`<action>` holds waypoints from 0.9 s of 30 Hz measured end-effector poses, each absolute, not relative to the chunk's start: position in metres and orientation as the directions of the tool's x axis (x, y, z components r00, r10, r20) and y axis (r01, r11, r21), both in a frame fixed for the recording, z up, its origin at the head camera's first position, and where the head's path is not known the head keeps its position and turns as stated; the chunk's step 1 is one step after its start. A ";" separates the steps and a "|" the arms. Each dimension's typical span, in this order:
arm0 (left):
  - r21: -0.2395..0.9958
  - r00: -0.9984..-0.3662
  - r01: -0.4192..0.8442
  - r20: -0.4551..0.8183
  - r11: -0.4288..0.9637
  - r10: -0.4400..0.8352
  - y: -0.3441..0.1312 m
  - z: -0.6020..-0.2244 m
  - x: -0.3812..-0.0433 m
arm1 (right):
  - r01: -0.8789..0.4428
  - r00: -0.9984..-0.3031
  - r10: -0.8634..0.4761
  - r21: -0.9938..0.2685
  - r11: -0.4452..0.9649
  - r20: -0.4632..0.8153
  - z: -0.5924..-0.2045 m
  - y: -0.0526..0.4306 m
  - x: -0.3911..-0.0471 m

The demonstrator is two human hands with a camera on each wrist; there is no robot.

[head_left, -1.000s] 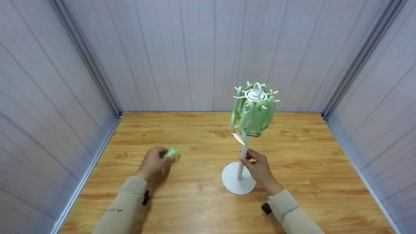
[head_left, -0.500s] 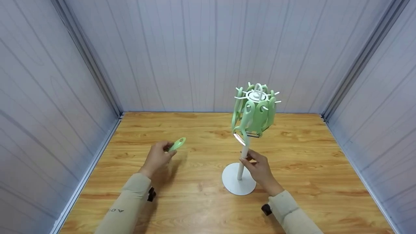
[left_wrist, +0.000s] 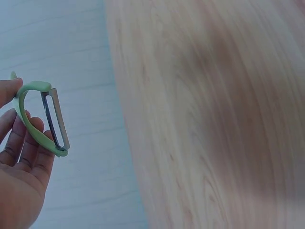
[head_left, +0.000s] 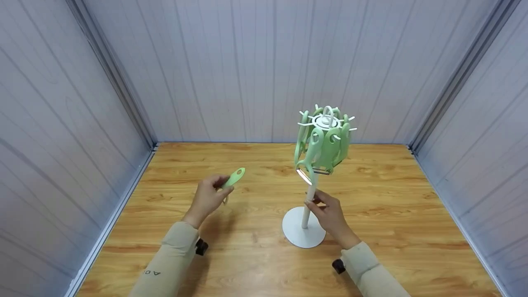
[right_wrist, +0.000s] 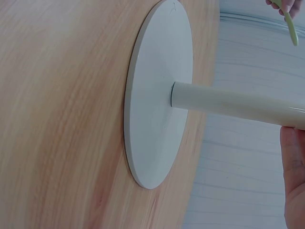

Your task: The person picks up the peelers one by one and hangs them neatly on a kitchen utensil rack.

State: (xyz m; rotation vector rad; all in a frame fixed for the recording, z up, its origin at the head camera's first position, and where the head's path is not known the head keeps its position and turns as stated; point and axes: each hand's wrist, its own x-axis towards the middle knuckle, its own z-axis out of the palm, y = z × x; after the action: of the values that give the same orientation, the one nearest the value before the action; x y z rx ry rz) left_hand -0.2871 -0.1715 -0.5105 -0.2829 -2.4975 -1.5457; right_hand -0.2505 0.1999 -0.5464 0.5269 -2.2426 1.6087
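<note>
My left hand (head_left: pixel 209 197) pinches a green peeler (left_wrist: pixel 34 125) by its handle, above the table left of the stand. Its metal blade (left_wrist: pixel 56 119) faces away from the palm in the left wrist view, and the holed handle end (head_left: pixel 238 175) sticks out past my fingers. My right hand (head_left: pixel 331 214) grips the post (head_left: pixel 310 194) of a white utensil stand, low down above its round base (right_wrist: pixel 155 109). From the stand's top hooks (head_left: pixel 326 121) hang several green utensils (head_left: pixel 328 150), at least one of them a peeler (head_left: pixel 306 173) with a shiny blade.
The wooden table (head_left: pixel 264 264) carries the stand right of the middle. Pale panelled walls (head_left: pixel 255 70) close in the back and both sides. A small black device (head_left: pixel 201 246) is fixed at the left wrist, another (head_left: pixel 338 266) at the right.
My left hand has lifted the peeler off the table area and moved it forward and right, towards the stand. The right hand and stand have stayed almost still.
</note>
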 end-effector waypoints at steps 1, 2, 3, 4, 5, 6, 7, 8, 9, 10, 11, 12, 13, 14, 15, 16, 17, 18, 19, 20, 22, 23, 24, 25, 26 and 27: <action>0.860 -0.961 0.270 0.270 0.434 0.061 -0.170 -0.509 -0.286 | -0.467 -0.883 -0.101 -0.834 0.296 0.459 -0.546 0.200 -0.250; 0.857 -0.958 0.279 0.281 0.433 0.062 -0.168 -0.507 -0.285 | -0.454 -0.889 -0.098 -0.840 0.297 0.447 -0.545 0.200 -0.250; 0.854 -0.954 0.290 0.293 0.432 0.063 -0.166 -0.506 -0.284 | -0.445 -0.894 -0.095 -0.845 0.296 0.437 -0.545 0.200 -0.250; 0.849 -0.950 0.303 0.306 0.433 0.064 -0.164 -0.505 -0.284 | -0.441 -0.896 -0.094 -0.847 0.297 0.433 -0.545 0.200 -0.250; 0.847 -0.946 0.314 0.317 0.430 0.066 -0.162 -0.503 -0.283 | -0.440 -0.897 -0.095 -0.847 0.297 0.433 -0.545 0.200 -0.250; 0.844 -0.942 0.324 0.328 0.428 0.066 -0.161 -0.502 -0.282 | -0.444 -0.895 -0.094 -0.846 0.296 0.437 -0.545 0.200 -0.250; 0.842 -0.939 0.333 0.337 0.425 0.067 -0.159 -0.500 -0.281 | -0.448 -0.893 -0.095 -0.844 0.295 0.440 -0.546 0.200 -0.250; 0.840 -0.936 0.340 0.346 0.423 0.066 -0.157 -0.499 -0.281 | -0.455 -0.889 -0.098 -0.840 0.295 0.448 -0.546 0.200 -0.250; 0.838 -0.932 0.349 0.356 0.420 0.065 -0.155 -0.498 -0.280 | -0.467 -0.883 -0.101 -0.834 0.294 0.459 -0.546 0.200 -0.251; 0.836 -0.929 0.357 0.365 0.416 0.064 -0.153 -0.496 -0.280 | -0.475 -0.878 -0.102 -0.830 0.292 0.467 -0.546 0.200 -0.251; 0.834 -0.925 0.365 0.374 0.413 0.063 -0.152 -0.494 -0.280 | -0.483 -0.874 -0.104 -0.827 0.289 0.474 -0.547 0.200 -0.251; 0.832 -0.922 0.372 0.382 0.410 0.063 -0.150 -0.493 -0.279 | -0.489 -0.871 -0.106 -0.824 0.287 0.480 -0.547 0.200 -0.251; 0.830 -0.919 0.380 0.390 0.407 0.063 -0.149 -0.491 -0.279 | -0.492 -0.869 -0.109 -0.821 0.288 0.483 -0.547 0.200 -0.251; 0.829 -0.916 0.386 0.396 0.405 0.063 -0.147 -0.490 -0.279 | -0.494 -0.868 -0.111 -0.820 0.289 0.484 -0.547 0.200 -0.251; 0.827 -0.913 0.392 0.402 0.404 0.063 -0.146 -0.489 -0.278 | -0.490 -0.870 -0.111 -0.822 0.290 0.480 -0.547 0.200 -0.251; 0.825 -0.911 0.396 0.407 0.402 0.063 -0.145 -0.487 -0.278 | -0.485 -0.873 -0.111 -0.825 0.291 0.474 -0.546 0.200 -0.251; 0.825 -0.910 0.399 0.410 0.400 0.062 -0.143 -0.486 -0.278 | -0.477 -0.878 -0.110 -0.828 0.294 0.466 -0.546 0.200 -0.250; 0.826 -0.909 0.402 0.413 0.396 0.060 -0.142 -0.485 -0.278 | -0.468 -0.883 -0.110 -0.832 0.298 0.457 -0.545 0.200 -0.250; 0.827 -0.907 0.404 0.416 0.390 0.058 -0.141 -0.483 -0.278 | -0.459 -0.887 -0.110 -0.836 0.301 0.448 -0.545 0.200 -0.250; 0.829 -0.907 0.405 0.418 0.386 0.055 -0.140 -0.482 -0.277 | -0.450 -0.892 -0.109 -0.840 0.304 0.438 -0.545 0.201 -0.250; 0.831 -0.904 0.412 0.425 0.374 0.052 -0.137 -0.479 -0.277 | -0.434 -0.900 -0.107 -0.847 0.306 0.423 -0.544 0.201 -0.250; 0.832 -0.902 0.416 0.429 0.366 0.050 -0.136 -0.477 -0.278 | -0.429 -0.902 -0.106 -0.849 0.307 0.417 -0.544 0.200 -0.249; 0.833 -0.900 0.421 0.434 0.359 0.049 -0.134 -0.475 -0.277 | -0.430 -0.902 -0.107 -0.848 0.309 0.418 -0.543 0.200 -0.249; 0.831 -0.897 0.428 0.440 0.355 0.049 -0.133 -0.474 -0.277 | -0.433 -0.901 -0.108 -0.847 0.309 0.421 -0.543 0.200 -0.249; 0.828 -0.893 0.434 0.447 0.354 0.049 -0.132 -0.472 -0.277 | -0.437 -0.898 -0.108 -0.845 0.307 0.426 -0.543 0.200 -0.249; 0.825 -0.888 0.444 0.457 0.349 0.051 -0.130 -0.470 -0.277 | -0.441 -0.897 -0.107 -0.844 0.305 0.429 -0.544 0.200 -0.249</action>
State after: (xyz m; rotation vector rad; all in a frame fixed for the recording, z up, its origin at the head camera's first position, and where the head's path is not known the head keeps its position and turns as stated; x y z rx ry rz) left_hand -0.2771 -0.1304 -0.4701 -0.4370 -2.2664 -1.5521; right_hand -0.2491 0.1996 -0.5440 0.4964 -2.2841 1.6214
